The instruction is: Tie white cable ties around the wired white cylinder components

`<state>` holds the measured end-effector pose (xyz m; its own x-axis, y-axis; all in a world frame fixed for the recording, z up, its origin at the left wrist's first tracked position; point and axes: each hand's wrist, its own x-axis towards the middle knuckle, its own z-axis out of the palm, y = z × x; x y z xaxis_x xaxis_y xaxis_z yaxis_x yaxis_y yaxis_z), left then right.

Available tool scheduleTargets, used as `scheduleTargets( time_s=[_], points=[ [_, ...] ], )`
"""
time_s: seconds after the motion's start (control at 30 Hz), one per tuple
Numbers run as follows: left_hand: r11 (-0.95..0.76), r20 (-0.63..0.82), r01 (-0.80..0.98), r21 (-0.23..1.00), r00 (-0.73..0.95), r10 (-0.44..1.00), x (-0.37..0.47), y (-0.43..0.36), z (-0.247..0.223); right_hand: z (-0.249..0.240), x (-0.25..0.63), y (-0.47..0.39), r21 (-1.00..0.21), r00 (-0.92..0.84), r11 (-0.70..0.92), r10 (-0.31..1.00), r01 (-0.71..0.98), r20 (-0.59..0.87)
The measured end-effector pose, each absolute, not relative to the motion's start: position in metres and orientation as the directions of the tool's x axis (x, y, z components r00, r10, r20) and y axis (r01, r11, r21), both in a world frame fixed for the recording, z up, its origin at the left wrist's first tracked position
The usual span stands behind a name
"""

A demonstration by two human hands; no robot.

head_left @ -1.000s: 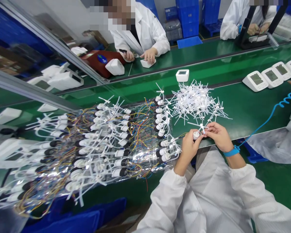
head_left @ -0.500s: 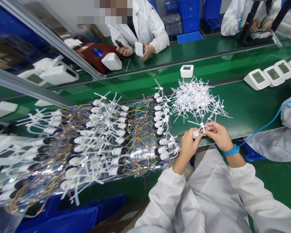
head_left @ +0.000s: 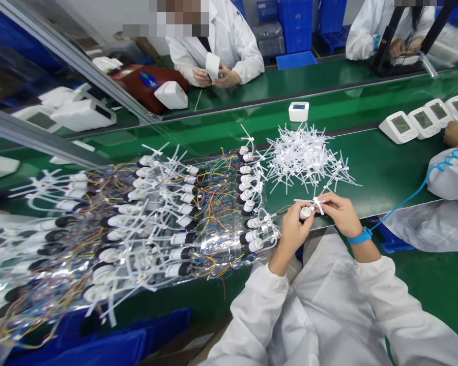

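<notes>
The left hand (head_left: pixel 295 226) is pinching a small white pump (head_left: pixel 305 212) between thumb and fingers, while the right hand (head_left: pixel 336 209) is pinching a branched white tube (head_left: pixel 318 205) just to the pump's right; the pump's long axis is staying hard to read. Both hands are meeting over the green table's (head_left: pixel 370 195) near edge, a pile of tubes (head_left: pixel 301 155) lying beyond, wired pumps (head_left: pixel 183 239) spreading leftward, and a co-worker (head_left: pixel 234 43) facing them across the room.
</notes>
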<state>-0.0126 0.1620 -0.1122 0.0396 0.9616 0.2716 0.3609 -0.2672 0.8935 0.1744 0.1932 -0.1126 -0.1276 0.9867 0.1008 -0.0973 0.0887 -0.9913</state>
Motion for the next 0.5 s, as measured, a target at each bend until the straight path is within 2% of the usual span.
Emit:
scheduleTargets(
  time_s=[0.2, 0.5],
  points=[
    [-0.225, 0.236, 0.338, 0.914, 0.006, 0.972, -0.0121, 0.1623, -0.1121, -0.1137, 0.1736, 0.1923, -0.991, -0.161, 0.046, 0.985, -0.122, 0.065],
    [-0.214, 0.227, 0.34, 0.916, 0.001, 0.974, -0.0113, 0.1624, -0.113, -0.1104, 0.1693, 0.1897, -0.991, -0.116, 0.115, 0.986, -0.068, 0.122]
  ],
)
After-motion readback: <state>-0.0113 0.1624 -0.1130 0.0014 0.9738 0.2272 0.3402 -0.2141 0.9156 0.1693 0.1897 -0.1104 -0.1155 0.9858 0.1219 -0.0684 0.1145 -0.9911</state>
